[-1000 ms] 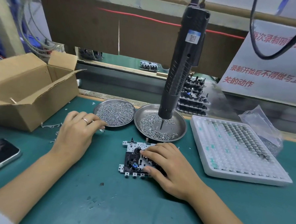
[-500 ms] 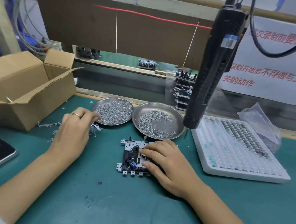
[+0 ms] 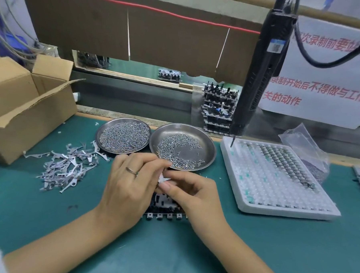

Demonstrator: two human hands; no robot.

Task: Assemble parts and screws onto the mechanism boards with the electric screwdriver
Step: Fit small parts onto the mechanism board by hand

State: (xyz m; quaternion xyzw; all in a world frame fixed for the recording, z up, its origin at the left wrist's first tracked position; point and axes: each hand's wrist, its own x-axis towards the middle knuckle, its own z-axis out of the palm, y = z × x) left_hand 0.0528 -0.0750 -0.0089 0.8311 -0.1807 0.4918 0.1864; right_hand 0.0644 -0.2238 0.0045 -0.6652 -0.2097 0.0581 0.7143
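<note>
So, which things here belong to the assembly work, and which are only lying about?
For the job: mechanism board, small metal part pinched between left hand and right hand, loose metal parts, two screw dishes, electric screwdriver.

Lying about: cardboard box, plastic bag.

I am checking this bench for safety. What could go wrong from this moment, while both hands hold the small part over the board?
1. Both hands, left hand and right hand, pinch one small metal part above the mechanism board; it could slip and fall into the mechanism.
2. The screw dish lies just beyond the fingers; a knock may scatter screws.
3. The electric screwdriver hangs free, its bit over the white tray, and may swing.
</note>
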